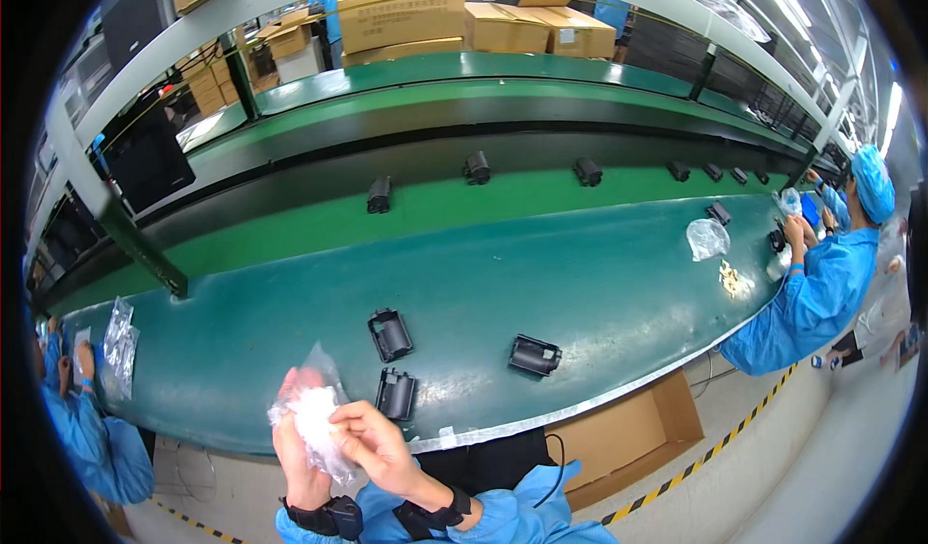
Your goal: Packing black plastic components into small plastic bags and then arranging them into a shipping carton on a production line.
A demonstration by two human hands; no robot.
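A clear plastic bag with a white mass inside is up in front of me, at the near edge of the bench. My left hand is closed around its left side and underneath. From the right, my right hand pinches the bag, thumb and fingers together; the white contents are too blurred to name. Just beyond my right hand lies a black plastic housing, and a second black housing is a little farther off. A third black housing rests to the right.
Black parts sit spaced along the green conveyor belt behind the bench. On the right, a co-worker in blue is near a clear bag and small cream pieces. A cardboard box stands below the bench edge.
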